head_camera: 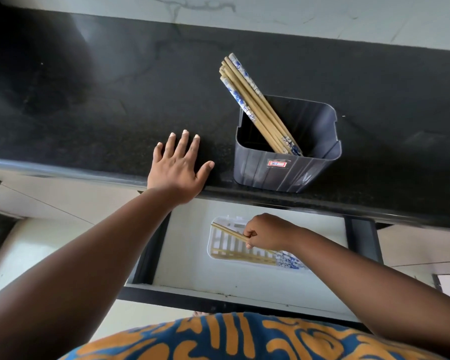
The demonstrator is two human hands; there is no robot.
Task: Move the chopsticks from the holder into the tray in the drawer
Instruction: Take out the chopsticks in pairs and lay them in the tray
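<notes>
- While a dark stone counter (89,105) fills the upper scene, the open drawer (244,289) below its edge is where the work happens, and the step in hand looks to be laying a pair of chopsticks into the tray.
- Left hand (178,167) lies flat on the counter edge, fingers spread and holding nothing, with the grey holder (283,172) just beyond its thumb; kept there it steadies the body during the reach down.
- Holder on the counter has a bundle of remaining chopsticks (255,100) leaning out over its far-left corner, so the job seems only partly done.
- White slatted tray (218,245) sits on the drawer floor, directly under and left of the right hand's knuckles.
- Right hand (268,232) is curled with fingers clamped on the held chopsticks (229,232), whose free ends point up-left from the fingertips over the tray's far edge.
- Chopsticks already placed (255,258) lie along the tray's near side, just below the fingers, patterned ends to the right.
- Done well, the pair should be turned to lie parallel with those, lowered until it rests on the slats, then released, so nothing overhangs the rim.
</notes>
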